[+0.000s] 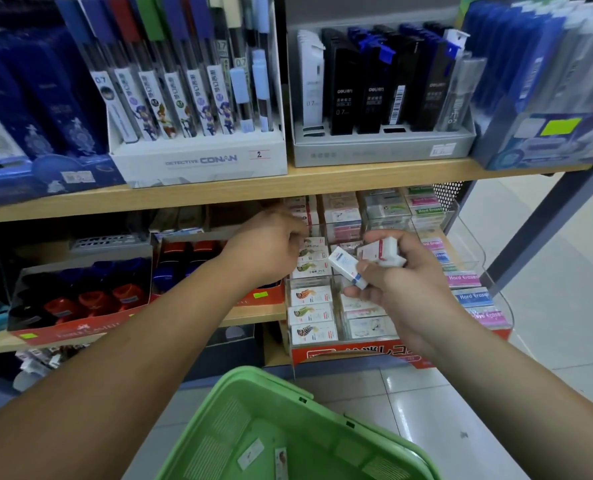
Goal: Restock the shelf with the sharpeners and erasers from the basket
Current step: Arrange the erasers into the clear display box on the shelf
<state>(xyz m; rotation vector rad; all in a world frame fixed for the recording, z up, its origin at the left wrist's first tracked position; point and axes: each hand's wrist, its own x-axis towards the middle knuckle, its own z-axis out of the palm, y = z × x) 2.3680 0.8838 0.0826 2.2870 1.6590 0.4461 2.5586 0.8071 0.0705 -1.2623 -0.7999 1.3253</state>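
My right hand [397,289] grips several white boxed erasers [367,261] in front of the clear tiered eraser display [475,258] on the lower shelf. My left hand [271,247] reaches into the display's left column, fingers curled at the fish-print erasers [310,261]; whether it pinches one is hidden by the hand. The green basket [288,431] sits below my arms, with two small packets [264,455] on its floor.
The upper wooden shelf [288,187] carries boxes of pencil leads. Left of the erasers stands a red box of round sharpeners [80,299]. A grey shelf post [537,230] and tiled floor [547,341] lie to the right.
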